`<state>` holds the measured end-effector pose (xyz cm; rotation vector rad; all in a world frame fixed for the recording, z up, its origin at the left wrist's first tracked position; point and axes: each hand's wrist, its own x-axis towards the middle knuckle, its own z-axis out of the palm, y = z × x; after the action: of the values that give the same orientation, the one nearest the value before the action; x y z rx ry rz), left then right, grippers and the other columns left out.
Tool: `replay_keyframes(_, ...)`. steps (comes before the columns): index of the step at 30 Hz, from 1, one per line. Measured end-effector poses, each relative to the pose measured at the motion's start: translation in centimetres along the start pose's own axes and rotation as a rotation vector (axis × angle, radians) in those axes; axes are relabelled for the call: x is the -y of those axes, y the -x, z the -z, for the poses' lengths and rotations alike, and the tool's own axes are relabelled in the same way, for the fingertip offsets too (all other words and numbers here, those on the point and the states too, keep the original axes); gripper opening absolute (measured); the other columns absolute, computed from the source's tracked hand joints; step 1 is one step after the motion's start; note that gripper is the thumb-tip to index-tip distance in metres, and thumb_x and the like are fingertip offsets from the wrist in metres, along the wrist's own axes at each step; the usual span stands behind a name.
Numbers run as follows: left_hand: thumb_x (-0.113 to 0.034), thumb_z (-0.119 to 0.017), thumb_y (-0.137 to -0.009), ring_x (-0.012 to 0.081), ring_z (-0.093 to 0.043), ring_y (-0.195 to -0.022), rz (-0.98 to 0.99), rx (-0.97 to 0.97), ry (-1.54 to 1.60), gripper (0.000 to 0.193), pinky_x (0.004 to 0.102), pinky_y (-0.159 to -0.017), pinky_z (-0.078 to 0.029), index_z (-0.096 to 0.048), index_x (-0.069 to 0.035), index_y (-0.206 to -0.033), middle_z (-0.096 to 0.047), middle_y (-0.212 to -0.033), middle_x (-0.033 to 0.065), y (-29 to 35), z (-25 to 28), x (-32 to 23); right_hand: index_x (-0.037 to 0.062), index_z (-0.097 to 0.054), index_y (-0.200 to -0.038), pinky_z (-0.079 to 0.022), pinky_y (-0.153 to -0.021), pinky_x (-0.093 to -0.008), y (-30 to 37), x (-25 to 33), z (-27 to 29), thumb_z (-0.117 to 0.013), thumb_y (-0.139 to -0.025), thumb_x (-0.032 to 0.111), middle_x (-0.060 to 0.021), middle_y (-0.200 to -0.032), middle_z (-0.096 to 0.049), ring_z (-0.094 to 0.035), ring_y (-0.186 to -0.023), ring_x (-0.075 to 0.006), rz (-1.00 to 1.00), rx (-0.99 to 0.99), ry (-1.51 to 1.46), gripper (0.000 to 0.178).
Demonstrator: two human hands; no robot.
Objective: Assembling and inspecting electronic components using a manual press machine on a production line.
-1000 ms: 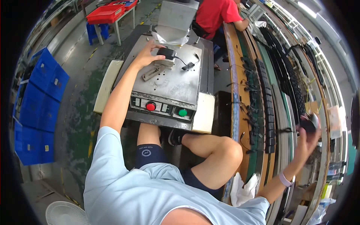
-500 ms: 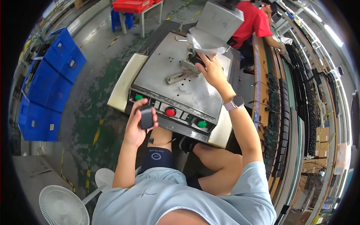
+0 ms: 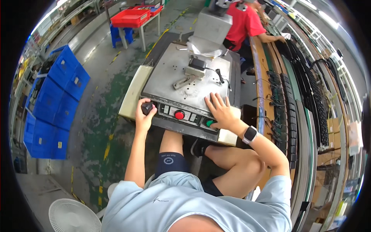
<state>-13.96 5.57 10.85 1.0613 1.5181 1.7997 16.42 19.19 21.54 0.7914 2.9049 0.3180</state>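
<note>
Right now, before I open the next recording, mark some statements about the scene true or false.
1. The left hand holds a black block. True.
2. The right hand is at the red button. False: the right hand is at a green button.
3. A corded black piece sits on a metal block. True.
4. The blue bins stand right of the machine. False: the blue bins stand left of the machine.

pale-blue shirt, short sleeves, dark scribble | navy shorts, round white emblem | dark shoe | black-faced watch
</note>
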Motion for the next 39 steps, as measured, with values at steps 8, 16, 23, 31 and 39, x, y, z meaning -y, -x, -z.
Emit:
replay_keyframes(8, -0.053, -0.03, -0.102, 0.0211, -0.049, -0.116, 0.156, 0.596, 0.41, 0.064, 0.0356, -0.103, -0.037, -0.037, -0.007, -0.146, -0.042, -0.142, 0.0163, 1.8, -12.2, -16.2, 0.0005, -0.045, -0.129, -0.048, -0.083, -0.0295, 2.5, 4.3, 7.5, -0.074, -0.088, 0.029, -0.015, -0.111, -0.06, -0.06, -0.096, -0.0208, 0.029, -0.23, -1.627, 0.058)
replay_keyframes(16, -0.057, -0.028, -0.103, 0.0212, -0.058, -0.109, 0.31, 0.788, 0.297, 0.065, 0.0315, -0.095, -0.041, -0.048, -0.003, -0.134, -0.061, -0.122, 0.0124, 6.1, -8.2, -8.1, 0.0025, -0.059, -0.112, -0.05, -0.068, -0.0331, 27.9, -10.2, 13.2, -0.071, -0.086, 0.018, -0.0101, -0.096, -0.067, -0.06, -0.074, -0.0205, -0.821, -0.715, -0.373, 0.032)
replay_keyframes(23, -0.062, -0.025, -0.101, 0.0196, -0.059, -0.105, 0.529, 0.819, 0.385, 0.07, 0.03, -0.091, -0.043, -0.055, -0.003, -0.125, -0.063, -0.117, 0.0127, 8.9, -4.5, -4.0, -0.0031, -0.063, -0.112, -0.052, -0.068, -0.0418, 54.4, -13.4, 2.8, -0.065, -0.086, 0.03, -0.018, -0.092, -0.066, -0.061, -0.08, -0.0347, -1.778, -0.091, 0.081, 0.042)
replay_keyframes(31, -0.032, -0.037, -0.104, 0.0246, -0.061, -0.109, 0.225, 0.829, 0.404, 0.043, 0.0331, -0.096, -0.045, -0.056, 0.003, -0.121, -0.064, -0.118, 0.0156, 4.6, -9.6, -5.2, -0.0068, -0.061, -0.107, -0.052, -0.081, -0.0444, 40.4, -9.6, -3.4, -0.09, -0.062, 0.03, -0.0247, -0.097, -0.065, -0.066, -0.087, -0.0341, -1.46, -0.285, -0.319, 0.064)
replay_keyframes(39, -0.008, -0.07, -0.085, 0.01, -0.057, -0.08, -0.061, 0.284, 0.125, 0.018, 0.0212, -0.075, -0.045, -0.062, -0.005, -0.101, -0.063, -0.088, 0.0015, -12.3, -8.9, -4.1, 0.0081, -0.047, -0.138, -0.05, -0.086, -0.0307, 36.5, -7.0, 14.0, -0.067, -0.081, 0.0, -0.0119, -0.119, -0.059, -0.061, -0.095, -0.0228, -0.968, -0.933, -0.37, 0.061)
